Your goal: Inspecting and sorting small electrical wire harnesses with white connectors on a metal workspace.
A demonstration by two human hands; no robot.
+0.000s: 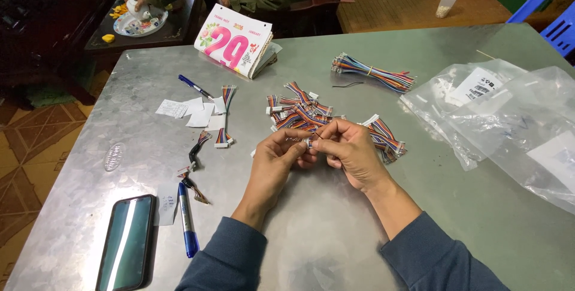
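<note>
My left hand point(280, 154) and my right hand point(348, 149) meet over the middle of a metal table point(323, 237). Together they pinch a small white connector point(308, 142) with short coloured wires between fingertips. Just beyond the hands lies a pile of multicoloured ribbon cables with white connectors point(299, 113). More of the same cables point(386, 137) lie beside my right hand.
A bundle of longer coloured wires point(372, 73) lies at the back. Clear plastic bags point(515, 117) cover the right side. On the left are a phone point(126, 242), a blue pen point(186, 219), paper slips point(185, 110), another cable point(224, 117). A tear-off calendar point(235, 40) stands far, a person sits behind it.
</note>
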